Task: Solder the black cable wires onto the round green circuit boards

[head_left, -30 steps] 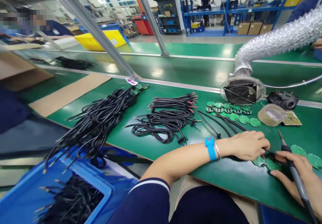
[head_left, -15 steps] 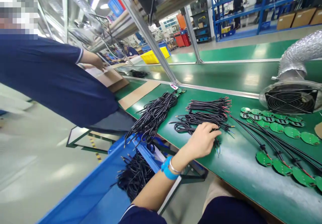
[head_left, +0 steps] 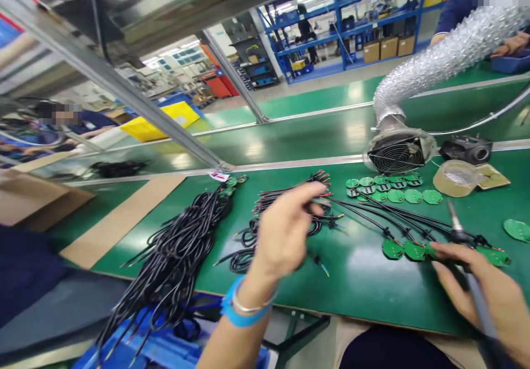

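Observation:
My left hand (head_left: 284,231), with a blue wristband, is over bundles of black cables (head_left: 244,258). It is a little blurred; the index finger and thumb are apart, and I make out nothing held between them. At the right, a soldering iron (head_left: 472,286) is held in my right hand (head_left: 492,297), its metal tip pointing up and away. That hand's fingertips are at the edge of a round green circuit board (head_left: 414,251) in the near row. Black cables with red wire ends run to these boards. Farther back lie more rows of round green boards (head_left: 395,195).
A large heap of black cables (head_left: 182,242) hangs over the table's front edge above a blue bin (head_left: 165,347). A fan (head_left: 395,156) with a foil duct stands behind the boards, beside a roll of tape (head_left: 455,178). Cardboard (head_left: 124,220) lies left. Co-workers are nearby.
The view has swung right. My left hand has lifted from the cables and shifted toward the boards. My right hand has come into view with the soldering iron.

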Available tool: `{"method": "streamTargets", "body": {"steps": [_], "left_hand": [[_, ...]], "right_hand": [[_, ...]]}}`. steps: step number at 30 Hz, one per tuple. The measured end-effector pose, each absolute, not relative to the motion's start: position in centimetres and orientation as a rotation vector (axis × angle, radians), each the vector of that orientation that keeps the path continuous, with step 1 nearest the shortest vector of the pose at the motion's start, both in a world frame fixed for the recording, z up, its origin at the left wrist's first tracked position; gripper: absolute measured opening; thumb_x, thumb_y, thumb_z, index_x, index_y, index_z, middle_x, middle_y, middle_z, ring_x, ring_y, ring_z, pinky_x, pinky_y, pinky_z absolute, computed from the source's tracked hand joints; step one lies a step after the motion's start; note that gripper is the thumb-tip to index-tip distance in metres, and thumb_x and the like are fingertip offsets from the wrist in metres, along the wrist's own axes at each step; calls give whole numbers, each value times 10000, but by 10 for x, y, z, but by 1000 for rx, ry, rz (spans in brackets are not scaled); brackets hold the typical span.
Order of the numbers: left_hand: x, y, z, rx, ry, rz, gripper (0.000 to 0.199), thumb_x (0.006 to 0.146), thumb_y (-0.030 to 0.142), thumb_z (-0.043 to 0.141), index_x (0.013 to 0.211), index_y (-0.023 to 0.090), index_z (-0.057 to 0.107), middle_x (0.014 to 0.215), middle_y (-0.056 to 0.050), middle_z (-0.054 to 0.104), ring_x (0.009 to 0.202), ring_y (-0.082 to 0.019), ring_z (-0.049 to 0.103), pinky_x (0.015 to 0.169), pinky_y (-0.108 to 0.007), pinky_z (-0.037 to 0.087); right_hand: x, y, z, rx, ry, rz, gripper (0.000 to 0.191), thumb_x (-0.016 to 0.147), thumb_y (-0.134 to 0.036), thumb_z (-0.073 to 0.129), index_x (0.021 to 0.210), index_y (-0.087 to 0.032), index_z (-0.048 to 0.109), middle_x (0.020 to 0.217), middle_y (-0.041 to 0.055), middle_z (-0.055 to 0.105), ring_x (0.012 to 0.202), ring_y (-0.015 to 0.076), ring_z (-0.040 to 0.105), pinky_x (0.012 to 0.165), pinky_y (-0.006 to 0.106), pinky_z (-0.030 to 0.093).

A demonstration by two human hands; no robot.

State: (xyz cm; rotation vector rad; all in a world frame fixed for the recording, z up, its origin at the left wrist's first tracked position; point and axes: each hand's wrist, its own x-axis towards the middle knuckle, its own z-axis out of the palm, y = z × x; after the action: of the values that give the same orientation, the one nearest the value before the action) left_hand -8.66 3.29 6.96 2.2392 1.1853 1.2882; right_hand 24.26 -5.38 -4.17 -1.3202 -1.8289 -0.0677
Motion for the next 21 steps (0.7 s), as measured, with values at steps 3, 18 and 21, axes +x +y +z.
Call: {"method": "streamTargets", "body": {"steps": [3,18,21], "left_hand": [[-30,29,51,2297,881,627,220,871,220,529,999,229,708,890,-12,713,810,-174,626,772,-295,460],[1,30,10,1581,889,315,208,857,365,611,884,190,501,860,-14,540,624,-108,553,489,-210,498],[4,35,15,1460,818,284,315,756,406,721,837,178,520,915,-37,557,622,-104,561,442,-191,467]], "right_hand": [[224,-47,-53,-1298,-1920,-130,250,956,-269,548,1191,-197,590,1002,41,712,801,162,706,716,282,579],[161,-51,-35,-1297,-1360,246,263,913,-203,598,1164,-217,519,863,-5,688,724,90,680,727,158,567],[160,-50,-40,-1237,-1304,361,299,917,-193,595,1200,-220,499,886,16,677,781,112,685,747,189,579]]}}
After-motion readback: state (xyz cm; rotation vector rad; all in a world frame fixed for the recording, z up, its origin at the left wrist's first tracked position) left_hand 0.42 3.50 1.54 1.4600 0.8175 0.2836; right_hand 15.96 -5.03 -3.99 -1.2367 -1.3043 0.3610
